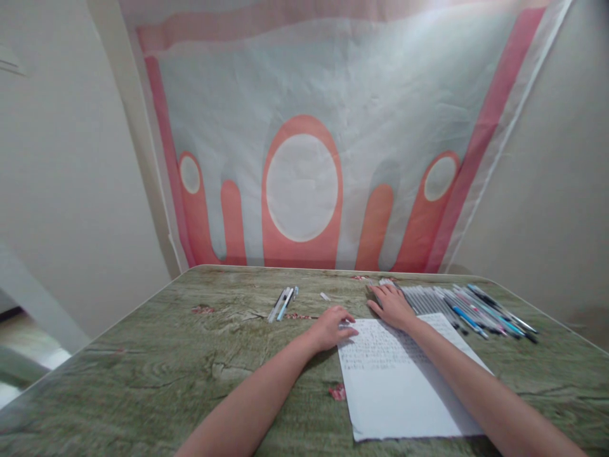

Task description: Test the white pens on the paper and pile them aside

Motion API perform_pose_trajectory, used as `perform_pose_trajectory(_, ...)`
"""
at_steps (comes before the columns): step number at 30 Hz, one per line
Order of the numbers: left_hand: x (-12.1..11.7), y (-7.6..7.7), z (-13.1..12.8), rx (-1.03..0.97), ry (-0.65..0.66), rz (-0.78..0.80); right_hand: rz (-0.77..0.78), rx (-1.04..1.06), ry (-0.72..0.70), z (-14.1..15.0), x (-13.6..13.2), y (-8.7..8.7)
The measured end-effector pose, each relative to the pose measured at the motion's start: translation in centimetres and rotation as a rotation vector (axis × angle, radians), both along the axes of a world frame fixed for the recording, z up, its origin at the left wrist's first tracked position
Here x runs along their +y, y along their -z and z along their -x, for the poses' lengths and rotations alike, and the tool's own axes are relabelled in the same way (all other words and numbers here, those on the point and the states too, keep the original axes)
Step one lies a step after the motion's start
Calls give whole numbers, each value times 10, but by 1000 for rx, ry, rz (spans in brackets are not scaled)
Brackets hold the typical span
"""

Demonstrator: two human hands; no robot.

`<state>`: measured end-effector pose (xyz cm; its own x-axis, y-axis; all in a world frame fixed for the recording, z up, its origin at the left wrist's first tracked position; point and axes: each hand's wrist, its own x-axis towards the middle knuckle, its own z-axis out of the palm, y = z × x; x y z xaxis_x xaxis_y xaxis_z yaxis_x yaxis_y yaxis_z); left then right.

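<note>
A white sheet of paper (394, 387) with handwriting on its upper part lies on the green wood-patterned table (157, 355). My left hand (330, 327) rests at the sheet's top left corner, fingers curled loosely against the paper, nothing visibly held. My right hand (391, 303) lies flat past the sheet's top edge, fingers stretched toward the near end of a long row of several pens (466, 308). A small group of pens (283, 303) lies apart to the left of my left hand.
A small white piece (325, 296) lies near the far edge of the table. A pink and white patterned cloth (304, 158) hangs on the wall behind. A small red mark (337, 392) sits by the sheet's left edge.
</note>
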<state>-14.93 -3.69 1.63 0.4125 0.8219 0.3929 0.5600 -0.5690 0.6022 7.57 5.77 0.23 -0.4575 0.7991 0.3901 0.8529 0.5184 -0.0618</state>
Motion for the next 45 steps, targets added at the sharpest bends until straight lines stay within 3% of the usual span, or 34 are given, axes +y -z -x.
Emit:
perform_pose_trajectory(5,33,1,30,-37,-319,-93,44,134,-58,10,2,-7)
perform_pose_trajectory(8,48,10,43,-3,-350,-63,127,381,-163,25,-6,-8)
perform_pose_trajectory(12,52,23,48,-11,-379,-57,367,778,-260,45,-29,-6)
perform_pose_trajectory(17,46,21,48,65,-412,-86,698,1078,-343,52,-52,-8)
perform_pose_trajectory(21,42,14,45,112,-404,-74,837,1211,-356,48,-54,-10)
perform_pose_trajectory(27,38,11,45,-36,-336,-48,866,1357,-258,45,-50,-7)
perform_pose_trajectory(36,34,8,44,-176,-231,52,906,1412,-289,44,-49,-6)
perform_pose_trajectory(45,33,2,40,-457,-110,354,982,1441,-342,38,-47,-7)
